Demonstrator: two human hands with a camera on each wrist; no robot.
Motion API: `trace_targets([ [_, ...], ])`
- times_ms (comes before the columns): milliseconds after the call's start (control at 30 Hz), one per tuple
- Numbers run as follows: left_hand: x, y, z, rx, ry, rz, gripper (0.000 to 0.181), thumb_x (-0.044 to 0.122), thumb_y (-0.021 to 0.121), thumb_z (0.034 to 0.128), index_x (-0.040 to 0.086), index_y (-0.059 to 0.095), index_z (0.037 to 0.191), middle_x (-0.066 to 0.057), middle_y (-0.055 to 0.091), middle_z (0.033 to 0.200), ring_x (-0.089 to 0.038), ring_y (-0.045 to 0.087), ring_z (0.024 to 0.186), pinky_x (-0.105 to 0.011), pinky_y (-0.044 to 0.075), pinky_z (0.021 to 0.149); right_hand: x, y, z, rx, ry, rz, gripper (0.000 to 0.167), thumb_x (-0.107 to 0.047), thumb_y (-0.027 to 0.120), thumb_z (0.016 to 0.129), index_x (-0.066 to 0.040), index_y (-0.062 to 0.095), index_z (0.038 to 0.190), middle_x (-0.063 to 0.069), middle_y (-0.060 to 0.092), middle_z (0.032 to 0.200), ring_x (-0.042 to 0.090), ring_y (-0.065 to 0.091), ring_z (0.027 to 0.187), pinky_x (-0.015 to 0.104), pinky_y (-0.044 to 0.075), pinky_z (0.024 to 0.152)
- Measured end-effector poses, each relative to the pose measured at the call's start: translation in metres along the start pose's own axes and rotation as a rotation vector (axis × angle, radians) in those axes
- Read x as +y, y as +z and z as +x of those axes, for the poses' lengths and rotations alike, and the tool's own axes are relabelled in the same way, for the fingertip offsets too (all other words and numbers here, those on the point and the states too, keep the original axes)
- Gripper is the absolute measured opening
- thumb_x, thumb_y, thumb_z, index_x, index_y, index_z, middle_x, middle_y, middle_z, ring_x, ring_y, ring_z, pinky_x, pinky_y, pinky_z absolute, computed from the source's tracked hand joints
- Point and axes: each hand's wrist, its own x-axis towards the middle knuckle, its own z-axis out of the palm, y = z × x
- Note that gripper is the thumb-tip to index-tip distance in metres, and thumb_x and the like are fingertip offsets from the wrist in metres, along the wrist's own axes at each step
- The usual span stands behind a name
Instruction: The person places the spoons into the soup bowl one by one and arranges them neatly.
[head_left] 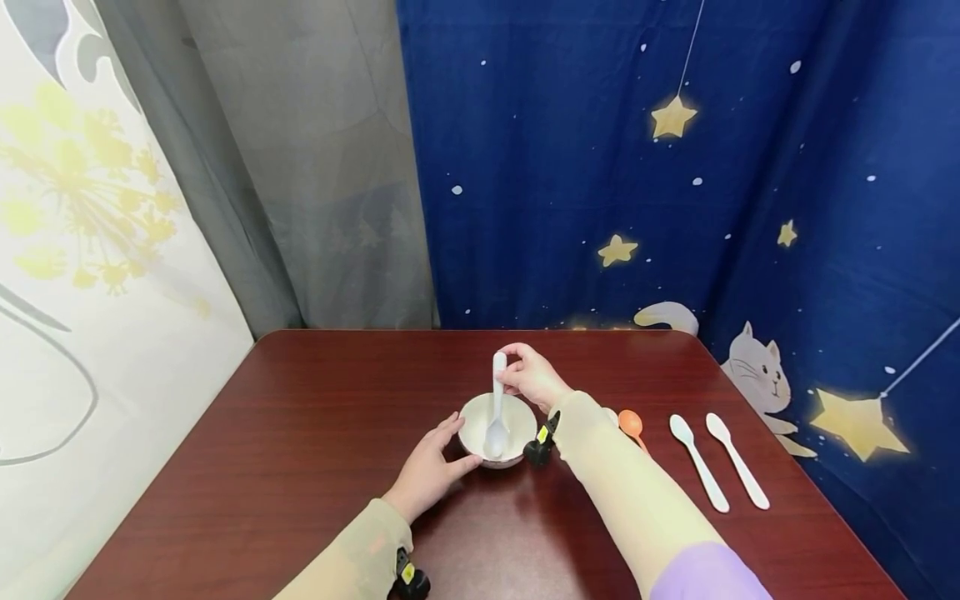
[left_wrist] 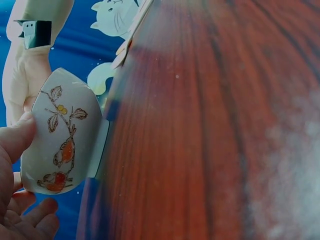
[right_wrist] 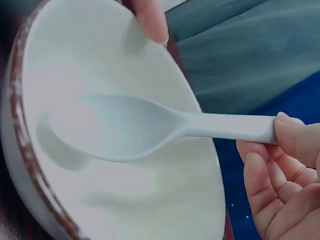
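A white bowl (head_left: 520,419) with a brown rim stands on the table near its middle. Its outside, in the left wrist view, carries a painted branch with orange fruit (left_wrist: 62,152). My left hand (head_left: 431,471) holds the bowl's left and near side between thumb and fingers. Between thumb and fingers, my right hand (head_left: 536,379) pinches the handle end of a white spoon (right_wrist: 150,127). The spoon's head is inside the bowl, tilted, with its handle rising over the far rim. Whether the spoon touches the bowl's bottom, I cannot tell.
Right of the bowl, an orange spoon (head_left: 631,423) and another pale spoon (head_left: 611,415) are partly hidden by my right sleeve. Farther right lie a pale greenish spoon (head_left: 699,462) and a white spoon (head_left: 738,461). Curtains (head_left: 562,167) hang behind the dark red table (head_left: 322,417).
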Motion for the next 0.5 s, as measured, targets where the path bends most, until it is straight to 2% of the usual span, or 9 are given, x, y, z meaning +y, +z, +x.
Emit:
trace_targets([
  [267, -0.0001, 0.0004, -0.0002, 0.011, 0.013, -0.016, 0.073, 0.039, 0.076, 0.0816, 0.003, 0.049, 0.140, -0.011, 0.041, 0.149, -0.029, 0.036, 0.137, -0.049, 0.033, 0.109, 0.0019, 0.0083, 0.0062, -0.048, -0.022, -0.019, 0.037, 0.008, 0.065, 0.086, 0.000, 0.053, 0.120, 0.009, 0.060, 0.079, 0.018, 0.060, 0.073, 0.033, 0.056, 0.072],
  [400, 0.0003, 0.0005, 0.0002, 0.018, 0.009, -0.024, 0.072, 0.038, 0.076, 0.0814, 0.004, 0.050, 0.139, -0.012, 0.041, 0.149, -0.030, 0.037, 0.136, -0.049, 0.034, 0.109, 0.0008, 0.0082, 0.0088, -0.048, -0.024, -0.085, 0.035, 0.005, 0.067, 0.086, -0.002, 0.057, 0.118, 0.009, 0.062, 0.081, 0.018, 0.061, 0.078, 0.032, 0.054, 0.079],
  [500, -0.0001, 0.0010, -0.0002, 0.016, -0.004, -0.031, 0.071, 0.037, 0.076, 0.0817, 0.004, 0.050, 0.140, -0.013, 0.041, 0.149, -0.031, 0.037, 0.136, -0.050, 0.034, 0.108, 0.0014, 0.0070, 0.0095, -0.046, -0.019, -0.134, 0.034, 0.001, 0.069, 0.085, -0.004, 0.058, 0.118, 0.009, 0.064, 0.082, 0.018, 0.061, 0.079, 0.030, 0.052, 0.079],
])
